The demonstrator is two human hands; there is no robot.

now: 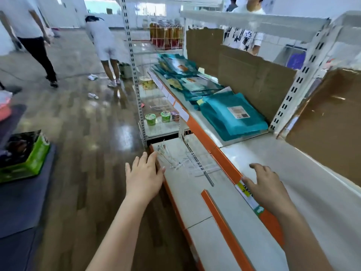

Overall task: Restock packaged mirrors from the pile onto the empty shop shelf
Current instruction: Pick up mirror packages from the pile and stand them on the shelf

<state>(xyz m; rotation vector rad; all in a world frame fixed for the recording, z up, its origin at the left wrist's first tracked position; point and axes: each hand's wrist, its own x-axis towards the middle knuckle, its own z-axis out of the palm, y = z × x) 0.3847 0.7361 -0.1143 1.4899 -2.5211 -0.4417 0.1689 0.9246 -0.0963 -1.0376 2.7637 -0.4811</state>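
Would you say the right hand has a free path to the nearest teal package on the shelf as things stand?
Probably yes. The right hand is empty over the shelf edge, and only bare shelf lies between it and the teal package, though it must stretch well forward.

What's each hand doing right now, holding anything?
Left hand: open, empty, fingers spread at the lower shelf edge.
Right hand: open, empty, fingers resting on the upper shelf front edge.

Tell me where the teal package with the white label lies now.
The teal package lies on the upper shelf, right of centre, against the cardboard back, beyond both hands.
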